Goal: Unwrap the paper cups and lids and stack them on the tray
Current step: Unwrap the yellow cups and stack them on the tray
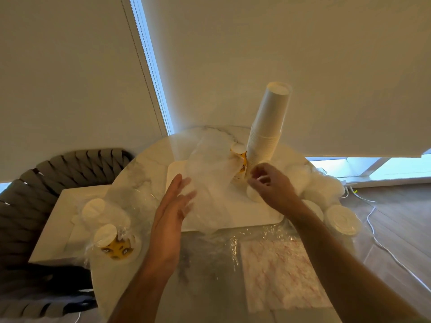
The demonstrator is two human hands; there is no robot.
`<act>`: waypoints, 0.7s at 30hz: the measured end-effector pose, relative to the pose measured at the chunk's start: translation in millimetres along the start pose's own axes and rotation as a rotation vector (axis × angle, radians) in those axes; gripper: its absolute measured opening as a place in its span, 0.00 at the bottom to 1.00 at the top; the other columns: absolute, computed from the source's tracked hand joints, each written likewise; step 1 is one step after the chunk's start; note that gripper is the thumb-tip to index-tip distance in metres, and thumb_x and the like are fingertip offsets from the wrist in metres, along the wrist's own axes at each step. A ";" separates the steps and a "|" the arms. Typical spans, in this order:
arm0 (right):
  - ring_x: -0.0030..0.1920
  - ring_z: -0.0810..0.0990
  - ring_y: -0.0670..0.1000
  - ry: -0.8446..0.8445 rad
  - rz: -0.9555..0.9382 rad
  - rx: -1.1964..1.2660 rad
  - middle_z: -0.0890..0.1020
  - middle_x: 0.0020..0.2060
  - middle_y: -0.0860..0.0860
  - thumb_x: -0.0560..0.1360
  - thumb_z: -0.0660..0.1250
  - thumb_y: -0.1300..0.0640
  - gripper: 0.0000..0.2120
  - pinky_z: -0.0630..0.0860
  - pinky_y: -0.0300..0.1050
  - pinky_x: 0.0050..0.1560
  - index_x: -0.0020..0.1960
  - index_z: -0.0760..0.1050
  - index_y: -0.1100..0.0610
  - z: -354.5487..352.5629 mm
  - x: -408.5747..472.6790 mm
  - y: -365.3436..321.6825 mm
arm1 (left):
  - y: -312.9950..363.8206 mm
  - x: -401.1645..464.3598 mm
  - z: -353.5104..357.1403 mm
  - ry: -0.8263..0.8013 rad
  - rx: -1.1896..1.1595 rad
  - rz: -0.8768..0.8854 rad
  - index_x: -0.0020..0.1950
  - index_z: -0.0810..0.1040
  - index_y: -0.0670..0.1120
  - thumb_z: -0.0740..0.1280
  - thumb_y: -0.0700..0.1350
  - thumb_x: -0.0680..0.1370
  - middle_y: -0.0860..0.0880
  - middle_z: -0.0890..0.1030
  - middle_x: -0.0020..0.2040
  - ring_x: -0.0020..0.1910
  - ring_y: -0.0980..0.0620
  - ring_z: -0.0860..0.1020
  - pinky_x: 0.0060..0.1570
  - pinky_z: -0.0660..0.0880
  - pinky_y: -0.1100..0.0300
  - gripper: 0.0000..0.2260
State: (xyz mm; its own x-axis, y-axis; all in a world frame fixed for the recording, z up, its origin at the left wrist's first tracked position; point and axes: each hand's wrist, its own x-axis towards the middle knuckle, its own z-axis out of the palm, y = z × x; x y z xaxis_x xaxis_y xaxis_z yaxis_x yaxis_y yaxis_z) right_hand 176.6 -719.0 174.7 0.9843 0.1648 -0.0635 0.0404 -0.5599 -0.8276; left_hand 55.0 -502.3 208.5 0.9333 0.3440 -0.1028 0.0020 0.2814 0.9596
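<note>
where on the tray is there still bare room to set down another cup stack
The near right part of the tray, between the loose plastic wrap and the right hand, looks bare. The far part is crowded: the tall white cup stack and a printed cup stand there. The tray's left is under the wrap and left hand. Lids crowd the table to its right.

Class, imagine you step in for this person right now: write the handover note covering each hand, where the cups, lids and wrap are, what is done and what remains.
Left hand: fingers straight, against the blurred clear plastic wrap over the tray.
Right hand: fingers curled at the base of the tall stack of white paper cups; whether it pinches wrap or cups is unclear.
Done: that stack stands on the tray, beside printed yellow cups.
Left: wrapped cups on the left; lids in plastic on the right.
</note>
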 end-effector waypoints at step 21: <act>0.47 0.85 0.53 -0.197 0.103 1.099 0.86 0.44 0.57 0.77 0.64 0.68 0.10 0.81 0.45 0.52 0.52 0.83 0.61 9.5 -31.8 -24.2 | -2.1 4.6 -1.7 0.063 -0.231 0.031 0.73 0.68 0.54 0.65 0.52 0.73 0.48 0.75 0.70 0.66 0.47 0.77 0.64 0.70 0.51 0.27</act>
State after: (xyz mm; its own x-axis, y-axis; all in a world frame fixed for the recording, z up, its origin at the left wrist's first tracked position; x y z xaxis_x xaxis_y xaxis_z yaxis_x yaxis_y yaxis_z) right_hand 142.6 -702.9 191.4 0.9259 0.3390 -0.1664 -0.3090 0.4267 -0.8500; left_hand 58.7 -499.8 205.5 0.9074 0.4088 -0.0976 -0.1151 0.4651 0.8777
